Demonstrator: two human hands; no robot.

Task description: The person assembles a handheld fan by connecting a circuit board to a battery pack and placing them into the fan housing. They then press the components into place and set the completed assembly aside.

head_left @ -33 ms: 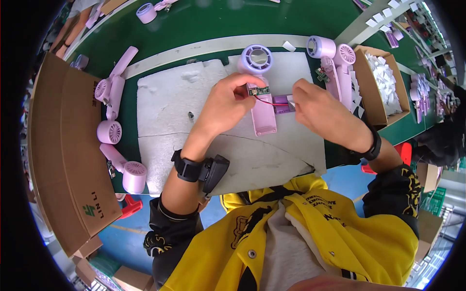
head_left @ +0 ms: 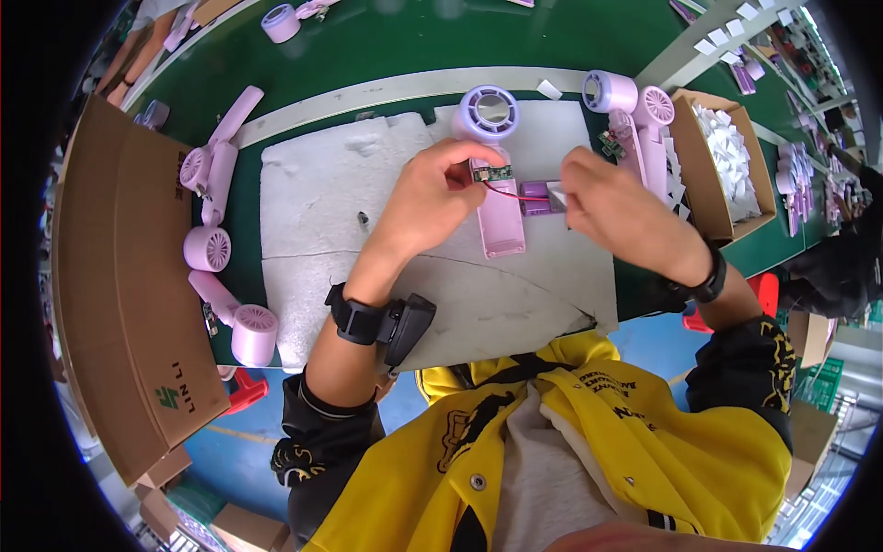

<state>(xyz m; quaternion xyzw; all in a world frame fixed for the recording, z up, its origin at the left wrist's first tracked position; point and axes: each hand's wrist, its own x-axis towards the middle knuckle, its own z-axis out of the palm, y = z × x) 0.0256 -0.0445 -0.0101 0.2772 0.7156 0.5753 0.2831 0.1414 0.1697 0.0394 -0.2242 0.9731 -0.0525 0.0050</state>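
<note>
A pink handheld fan [head_left: 502, 225] lies on the foam pad with its round head away from me and its handle shell open. My left hand [head_left: 432, 189] is closed at the top of that handle, thumb and fingers pinching a small green circuit board [head_left: 495, 173]. Red and black wires [head_left: 515, 195] run from the board to a purple battery [head_left: 536, 198] lying right of the handle. A small white piece [head_left: 556, 194] sits at the battery's right end. My right hand [head_left: 607, 202] pinches that piece; its fingertips are partly hidden.
White foam sheets [head_left: 322, 212] cover the green bench. More pink fans lie left [head_left: 221, 179] and right [head_left: 653, 138]. An open carton [head_left: 763, 212] of white pieces stands at the right. A tall cardboard box [head_left: 138, 276] flanks the left side.
My right hand has shifted very slightly to the right with the white piece. My left hand stays on the circuit board.
</note>
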